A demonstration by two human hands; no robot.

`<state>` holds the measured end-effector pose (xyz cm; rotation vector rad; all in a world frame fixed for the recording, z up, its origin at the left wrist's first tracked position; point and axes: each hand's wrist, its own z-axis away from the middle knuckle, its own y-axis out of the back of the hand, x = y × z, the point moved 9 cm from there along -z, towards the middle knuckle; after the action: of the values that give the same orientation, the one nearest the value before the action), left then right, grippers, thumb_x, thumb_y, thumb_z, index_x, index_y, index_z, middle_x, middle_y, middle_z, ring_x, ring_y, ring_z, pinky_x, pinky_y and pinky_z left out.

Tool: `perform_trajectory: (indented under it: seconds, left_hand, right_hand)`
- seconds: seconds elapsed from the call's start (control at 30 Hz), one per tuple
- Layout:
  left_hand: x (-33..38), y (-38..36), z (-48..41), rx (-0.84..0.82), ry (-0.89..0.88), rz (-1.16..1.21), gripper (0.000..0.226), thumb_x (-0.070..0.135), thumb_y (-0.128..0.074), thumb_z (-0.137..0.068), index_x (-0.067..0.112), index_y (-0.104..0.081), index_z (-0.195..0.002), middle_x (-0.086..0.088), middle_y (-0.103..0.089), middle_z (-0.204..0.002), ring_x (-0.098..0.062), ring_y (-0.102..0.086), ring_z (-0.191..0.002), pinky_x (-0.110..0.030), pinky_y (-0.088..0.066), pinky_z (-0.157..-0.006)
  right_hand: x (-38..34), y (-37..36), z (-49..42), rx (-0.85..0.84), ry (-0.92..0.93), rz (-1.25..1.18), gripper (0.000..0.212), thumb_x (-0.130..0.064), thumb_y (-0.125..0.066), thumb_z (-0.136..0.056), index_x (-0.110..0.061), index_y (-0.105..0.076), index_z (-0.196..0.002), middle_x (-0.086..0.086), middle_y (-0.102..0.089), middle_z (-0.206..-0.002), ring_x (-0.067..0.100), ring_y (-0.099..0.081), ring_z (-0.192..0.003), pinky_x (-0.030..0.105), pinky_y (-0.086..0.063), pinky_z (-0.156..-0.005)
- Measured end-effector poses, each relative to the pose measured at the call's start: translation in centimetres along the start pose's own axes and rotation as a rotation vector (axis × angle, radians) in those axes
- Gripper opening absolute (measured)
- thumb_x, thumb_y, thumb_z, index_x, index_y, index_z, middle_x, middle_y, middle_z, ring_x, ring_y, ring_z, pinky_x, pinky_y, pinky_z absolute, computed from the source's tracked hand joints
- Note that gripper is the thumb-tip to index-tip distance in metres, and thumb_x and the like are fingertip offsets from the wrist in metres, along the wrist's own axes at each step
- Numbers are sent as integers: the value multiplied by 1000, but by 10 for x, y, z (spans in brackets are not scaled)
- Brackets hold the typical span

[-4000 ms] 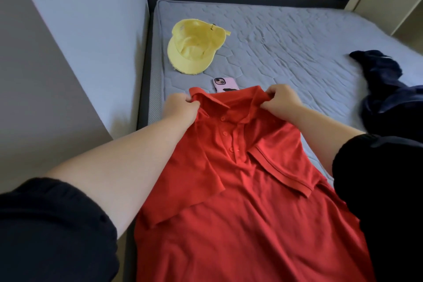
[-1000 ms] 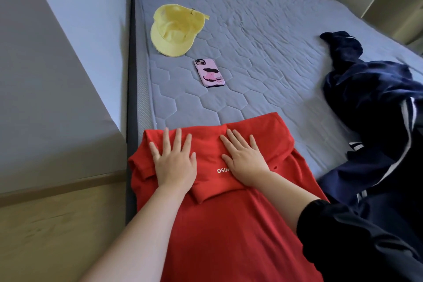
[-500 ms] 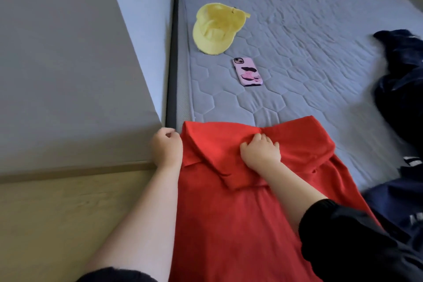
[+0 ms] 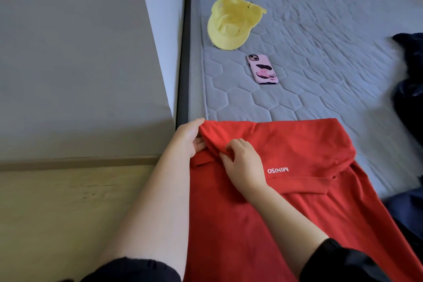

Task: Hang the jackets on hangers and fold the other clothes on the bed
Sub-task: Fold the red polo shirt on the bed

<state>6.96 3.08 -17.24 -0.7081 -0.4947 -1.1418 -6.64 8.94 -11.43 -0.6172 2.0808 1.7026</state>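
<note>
1. Far left: grey wall (image 4: 80,64), with a pale wooden surface (image 4: 68,213) below it. Both run up to the bed's left side.
2. Left hand (image 4: 190,137): at the near left corner of the bed (image 4: 320,52), fingers curled round the top left corner of the red shirt (image 4: 297,144), gripping the folded edge. Forearm bare, black sleeve (image 4: 137,270) at the bottom edge.
3. Red shirt: lies on the near edge of the bed, top part folded over toward the viewer. The lower part runs down out of view. White lettering on the folded flap, reading upside down.
4. Right hand (image 4: 245,162): on the shirt, just beside the left hand, fingertips pinching a ridge of red cloth. Black sleeve (image 4: 343,263) at the elbow.
5. Yellow cap (image 4: 233,23): farther up the bed, near its left edge, well apart from the shirt.
6. Phone (image 4: 263,68) in a pink case: face down, between cap and shirt, touching neither.
7. Far right: dark blue clothing (image 4: 409,89) heaped at the bed's right side, partly cut off by the frame. Which garment it is I cannot tell.
</note>
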Motion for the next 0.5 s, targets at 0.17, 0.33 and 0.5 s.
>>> perform_trajectory:
  seconds: [0.17,0.33,0.5]
  left_hand:
    - [-3,-14,11,-191,68,-110,33,43,-46,-98,15,-61,-90,-1,-69,-64,-14,-65,-56,-22,-53,-49]
    - [2,-19,21,-235,-8,-431,16,38,-66,-87,22,-63,-88,5,-69,-71,-10,-65,-62,-21,-51,-52]
    - [10,-10,17,-57,-120,-399,8,18,-63,-91,17,-61,-83,0,-64,-71,-11,-61,-58,-18,-48,-41]
  right_hand:
    - [46,12,-13,-15,-380,-437,18,-17,-68,-87,-10,-64,-70,-8,-54,-57,9,-46,-57,14,-34,-51]
    - [48,12,-14,-98,-388,-442,27,-19,-63,-91,3,-68,-77,5,-55,-63,11,-44,-59,21,-33,-52]
    - [34,23,-9,-31,-348,-330,17,-24,-74,-79,-18,-59,-73,-9,-55,-62,9,-49,-58,20,-35,-54]
